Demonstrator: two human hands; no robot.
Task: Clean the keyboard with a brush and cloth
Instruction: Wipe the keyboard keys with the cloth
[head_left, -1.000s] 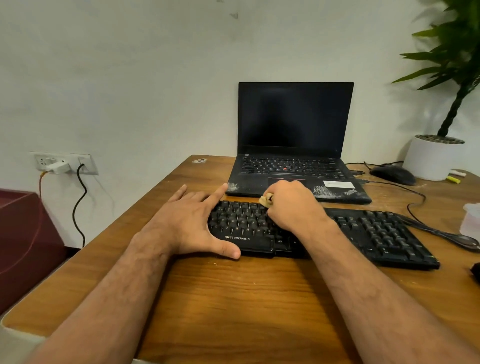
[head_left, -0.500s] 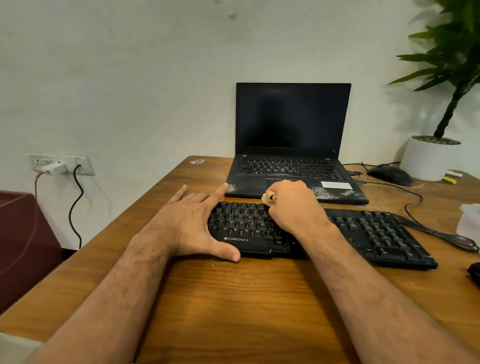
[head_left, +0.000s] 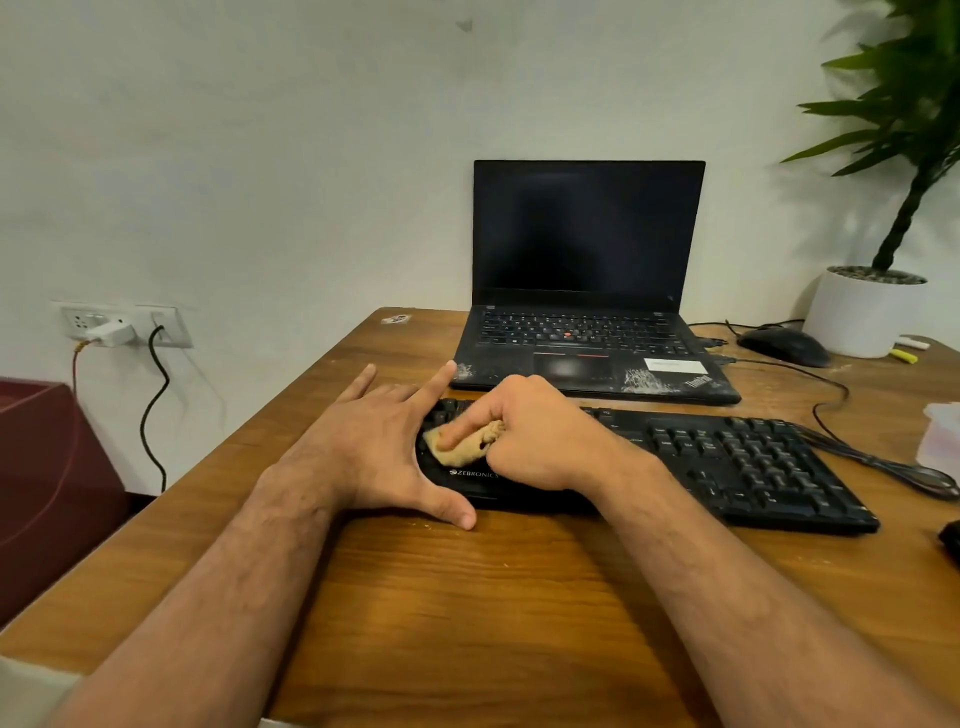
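Keyboard (head_left: 727, 462) on table (head_left: 467, 597), centre-right of frame. Laptop (head_left: 587, 312) just behind it. Mouse (head_left: 784, 345) right of laptop; plant pot (head_left: 865, 317) behind mouse, far right. Cloth (head_left: 462, 447) on keyboard's left end, under right hand (head_left: 540, 436). Left hand (head_left: 374, 441) at keyboard's left edge. Wall socket (head_left: 124, 325) at middle left.

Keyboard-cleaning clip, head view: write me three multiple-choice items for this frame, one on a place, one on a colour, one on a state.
1. Where is the cloth?
A. on the keyboard's left end
B. on the laptop
C. beside the plant pot

2. What colour is the cloth?
A. blue
B. tan
C. white

3. What state is the laptop in?
A. lid shut
B. open, screen dark
C. open, screen lit

Key: 1 A, the right hand presses it onto the keyboard beside the left hand; 2 B, it shows tan against black keys; 3 B, the raised screen is black.
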